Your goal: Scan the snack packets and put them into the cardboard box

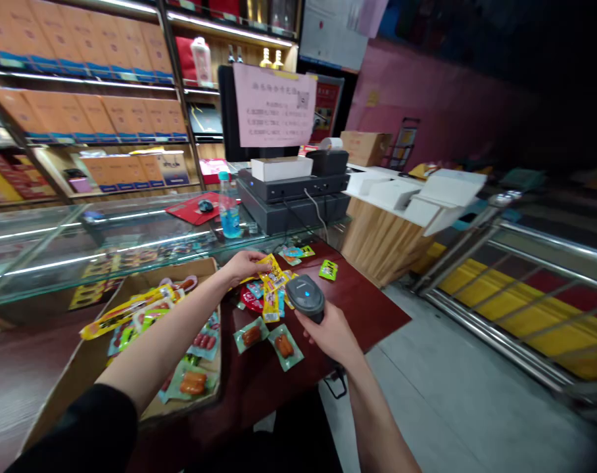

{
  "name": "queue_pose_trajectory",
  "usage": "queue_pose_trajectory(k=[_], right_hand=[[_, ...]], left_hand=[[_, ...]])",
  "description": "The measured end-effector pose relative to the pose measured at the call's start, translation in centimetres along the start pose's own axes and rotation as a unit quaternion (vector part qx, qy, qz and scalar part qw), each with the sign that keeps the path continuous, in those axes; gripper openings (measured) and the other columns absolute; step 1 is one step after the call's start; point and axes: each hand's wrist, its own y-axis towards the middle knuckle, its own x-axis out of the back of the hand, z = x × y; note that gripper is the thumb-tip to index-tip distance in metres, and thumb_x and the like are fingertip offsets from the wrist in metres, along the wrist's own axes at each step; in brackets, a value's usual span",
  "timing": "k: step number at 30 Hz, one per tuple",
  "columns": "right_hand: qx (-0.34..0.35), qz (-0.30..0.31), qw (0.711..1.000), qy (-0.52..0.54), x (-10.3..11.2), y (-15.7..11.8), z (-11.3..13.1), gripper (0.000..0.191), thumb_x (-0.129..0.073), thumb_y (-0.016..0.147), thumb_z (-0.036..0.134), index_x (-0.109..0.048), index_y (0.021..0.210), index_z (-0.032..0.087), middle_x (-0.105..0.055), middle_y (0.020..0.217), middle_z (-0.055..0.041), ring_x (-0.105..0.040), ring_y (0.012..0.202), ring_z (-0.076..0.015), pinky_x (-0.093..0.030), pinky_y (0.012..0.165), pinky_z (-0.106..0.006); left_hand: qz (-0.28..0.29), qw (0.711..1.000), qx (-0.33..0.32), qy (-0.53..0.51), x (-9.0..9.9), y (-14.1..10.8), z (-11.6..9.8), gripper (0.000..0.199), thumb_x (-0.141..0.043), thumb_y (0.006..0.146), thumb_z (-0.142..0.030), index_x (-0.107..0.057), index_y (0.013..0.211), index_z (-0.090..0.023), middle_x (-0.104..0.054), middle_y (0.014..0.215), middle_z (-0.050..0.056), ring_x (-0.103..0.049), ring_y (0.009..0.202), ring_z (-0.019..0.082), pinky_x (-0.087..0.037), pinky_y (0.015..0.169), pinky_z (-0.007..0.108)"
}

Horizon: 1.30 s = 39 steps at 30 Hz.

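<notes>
My left hand (249, 265) pinches a yellow snack packet (273, 270) above a small pile of packets on the dark red table (367, 305). My right hand (331, 328) is wrapped round a dark grey handheld scanner (305, 295), its head over the right side of the pile. Two clear packs of sausages, one (252, 336) beside the other (284, 345), lie just in front of the pile. Behind the scanner is a green packet (329, 269). Under my left forearm stands a cardboard box (204, 268) holding several snack packets.
A glass counter (131, 230) runs behind the box, with a blue bottle (229, 213) and a mouse (206, 205) on it. A monitor with a pink sign (276, 112) stands above a dark cash drawer (288, 197). At the right is a metal railing (525, 309).
</notes>
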Motion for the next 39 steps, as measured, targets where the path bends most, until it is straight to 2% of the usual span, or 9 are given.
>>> queue_pose_trajectory(k=[4, 6, 9, 12, 17, 20, 27, 32, 39], right_hand=[[0.078, 0.029, 0.996, -0.022, -2.9, 1.0, 2.7, 0.03, -0.062, 0.077, 0.039, -0.066, 0.099, 0.018, -0.071, 0.071, -0.0056, -0.069, 0.069, -0.0243, -0.052, 0.062, -0.031], [0.101, 0.052, 0.993, -0.02, -4.1, 1.3, 4.0, 0.032, -0.062, 0.078, 0.039, -0.067, 0.102, 0.018, -0.072, 0.078, -0.0071, -0.069, 0.079, -0.0258, -0.052, 0.066, -0.032], [0.121, 0.083, 0.989, -0.011, -5.7, 1.5, 5.4, 0.033, -0.061, 0.078, 0.039, -0.066, 0.104, 0.018, -0.073, 0.089, -0.0081, -0.068, 0.088, -0.026, -0.052, 0.073, -0.032], [0.14, 0.097, 0.985, 0.007, -6.8, 1.7, 6.0, 0.033, -0.062, 0.078, 0.038, -0.065, 0.104, 0.019, -0.072, 0.095, -0.0075, -0.067, 0.091, -0.0247, -0.051, 0.077, -0.032], [0.144, 0.092, 0.985, 0.008, -7.5, 1.8, 6.0, 0.033, -0.061, 0.079, 0.038, -0.065, 0.106, 0.018, -0.072, 0.098, -0.0079, -0.066, 0.094, -0.0242, -0.05, 0.082, -0.033], [0.143, 0.078, 0.987, -0.006, -7.2, 1.6, 6.0, 0.035, -0.062, 0.078, 0.038, -0.065, 0.106, 0.018, -0.072, 0.098, -0.0083, -0.067, 0.094, -0.0245, -0.05, 0.082, -0.033], [0.124, 0.086, 0.988, -0.025, -6.4, 1.2, 6.8, 0.032, -0.059, 0.08, 0.04, -0.067, 0.101, 0.017, -0.072, 0.077, -0.0067, -0.069, 0.078, -0.0243, -0.051, 0.065, -0.029], [0.13, 0.08, 0.988, -0.022, -6.4, 1.1, 6.9, 0.031, -0.06, 0.08, 0.041, -0.067, 0.098, 0.017, -0.072, 0.075, -0.0063, -0.069, 0.075, -0.0238, -0.051, 0.064, -0.029], [0.121, 0.09, 0.988, -0.017, -6.5, 1.1, 6.6, 0.032, -0.06, 0.08, 0.039, -0.067, 0.101, 0.016, -0.071, 0.074, -0.0063, -0.069, 0.076, -0.0245, -0.051, 0.064, -0.029]], left_hand=[[-0.091, 0.993, -0.011, -0.077, 4.3, -4.3, -0.1, 0.049, -0.086, 0.048, -0.037, -0.063, 0.085, -0.014, -0.07, 0.072, 0.003, -0.061, 0.058, 0.01, -0.043, 0.051, 0.02], [-0.122, 0.986, -0.017, -0.111, 5.9, -6.0, 0.1, 0.049, -0.087, 0.046, -0.035, -0.061, 0.082, -0.013, -0.07, 0.074, 0.003, -0.063, 0.06, 0.011, -0.046, 0.054, 0.02], [-0.15, 0.978, -0.025, -0.141, 7.8, -8.1, 0.6, 0.049, -0.088, 0.045, -0.032, -0.058, 0.079, -0.014, -0.07, 0.076, 0.003, -0.065, 0.066, 0.012, -0.049, 0.06, 0.021], [-0.175, 0.975, -0.023, -0.132, 9.1, -9.3, 1.1, 0.047, -0.087, 0.048, -0.033, -0.056, 0.079, -0.015, -0.069, 0.074, 0.002, -0.064, 0.064, 0.011, -0.048, 0.057, 0.02], [-0.158, 0.981, -0.018, -0.111, 9.4, -9.7, 1.4, 0.051, -0.086, 0.048, -0.033, -0.061, 0.089, -0.015, -0.068, 0.075, 0.001, -0.061, 0.063, 0.009, -0.041, 0.052, 0.017], [-0.156, 0.984, -0.017, -0.083, 9.3, -9.3, 1.7, 0.046, -0.085, 0.048, -0.036, -0.063, 0.083, -0.014, -0.065, 0.073, 0.0, -0.055, 0.058, 0.006, -0.035, 0.048, 0.016], [-0.127, 0.991, -0.018, -0.039, 9.4, -8.5, 2.7, 0.04, -0.081, 0.054, -0.041, -0.059, 0.075, -0.015, -0.059, 0.061, -0.004, -0.038, 0.041, 0.002, -0.023, 0.041, 0.018], [-0.13, 0.99, -0.006, -0.044, 9.1, -8.9, 2.2, 0.039, -0.082, 0.049, -0.035, -0.056, 0.071, -0.016, -0.055, 0.056, -0.006, -0.037, 0.04, 0.002, -0.02, 0.04, 0.018], [-0.125, 0.991, -0.014, -0.054, 9.0, -8.9, 2.1, 0.042, -0.082, 0.05, -0.041, -0.06, 0.073, -0.014, -0.06, 0.061, -0.003, -0.038, 0.042, 0.002, -0.022, 0.041, 0.018]])
